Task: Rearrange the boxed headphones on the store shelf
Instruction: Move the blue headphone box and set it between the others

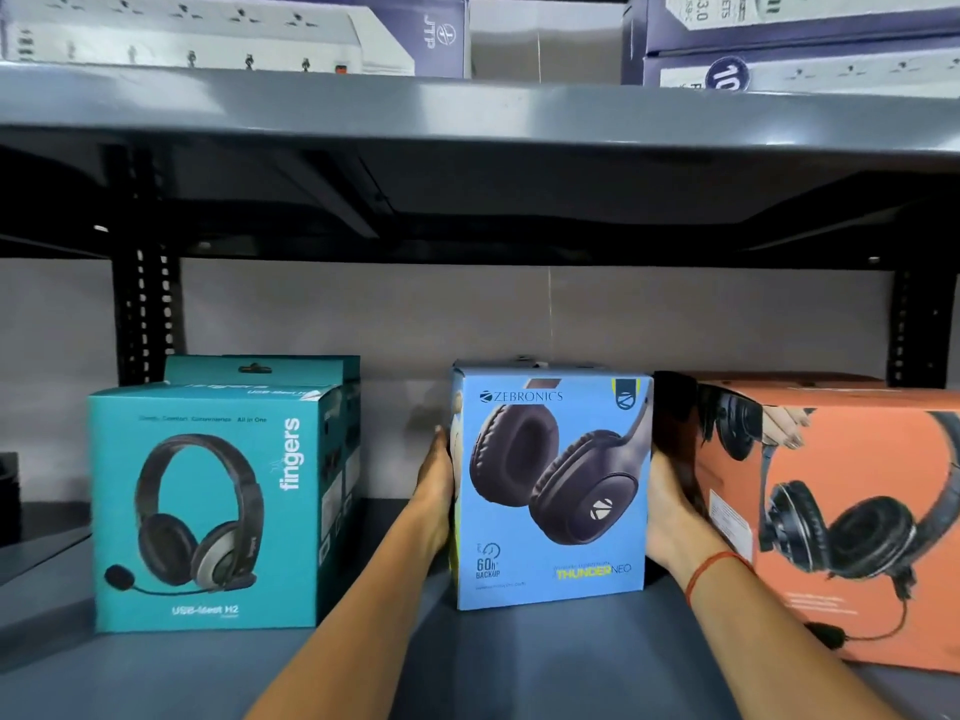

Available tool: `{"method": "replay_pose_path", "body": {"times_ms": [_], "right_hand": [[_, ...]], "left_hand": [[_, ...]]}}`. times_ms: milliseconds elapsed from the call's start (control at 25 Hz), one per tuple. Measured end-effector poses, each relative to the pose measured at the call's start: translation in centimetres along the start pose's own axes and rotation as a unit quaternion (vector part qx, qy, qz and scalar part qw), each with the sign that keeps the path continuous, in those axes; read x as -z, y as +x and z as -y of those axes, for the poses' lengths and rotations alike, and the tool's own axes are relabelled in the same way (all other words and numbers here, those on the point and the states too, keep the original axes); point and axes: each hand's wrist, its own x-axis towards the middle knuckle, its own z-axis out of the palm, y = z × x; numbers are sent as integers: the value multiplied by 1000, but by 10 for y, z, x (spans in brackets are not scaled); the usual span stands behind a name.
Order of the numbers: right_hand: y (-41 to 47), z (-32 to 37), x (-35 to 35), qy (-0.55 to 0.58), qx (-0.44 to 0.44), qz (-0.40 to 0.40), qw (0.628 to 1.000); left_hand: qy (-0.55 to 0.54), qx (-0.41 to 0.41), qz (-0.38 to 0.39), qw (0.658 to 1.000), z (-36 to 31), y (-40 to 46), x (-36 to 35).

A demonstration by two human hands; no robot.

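Observation:
A light blue Zebronics headphone box [550,485] stands upright in the middle of the grey shelf [467,662]. My left hand [435,491] presses flat against its left side and my right hand [670,517] presses against its right side, so both hands grip it. To the left stands a teal Fingers headset box [208,506], with a second teal box [270,368] behind it. An orange headset box [841,517] sits at the right, close against my right hand, which wears a red thread at the wrist.
The upper grey shelf [467,116] carries boxed power strips [208,39] and dark blue cartons [800,39]. Black perforated uprights [148,314] stand at the back left and back right. A gap lies between the teal and blue boxes.

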Motion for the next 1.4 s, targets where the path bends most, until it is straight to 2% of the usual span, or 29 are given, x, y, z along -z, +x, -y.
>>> {"method": "replay_pose_path", "body": {"times_ms": [160, 400, 600, 880, 1000, 1240, 1320, 1400], "right_hand": [[-10, -2, -13, -11, 5, 35, 999], [-30, 0, -13, -34, 22, 7, 999], [-44, 0, -12, -47, 24, -7, 999], [-56, -3, -19, -30, 8, 10, 999], [-57, -3, -19, -29, -11, -11, 999], [-65, 2, -28, -50, 13, -2, 999], [-65, 2, -26, -69, 13, -34, 997], [-69, 8, -27, -77, 22, -65, 995]], "left_hand": [[34, -15, -40, 999, -4, 2, 7], [94, -7, -110, 989, -8, -7, 6], [127, -16, -130, 983, -9, -16, 7], [134, -5, -126, 983, -8, -20, 13], [130, 0, -137, 982, -8, -16, 15], [167, -2, -137, 977, -12, -15, 19], [140, -5, -117, 983, -12, -18, 20], [70, -9, -66, 995, -13, -28, 22]]}}
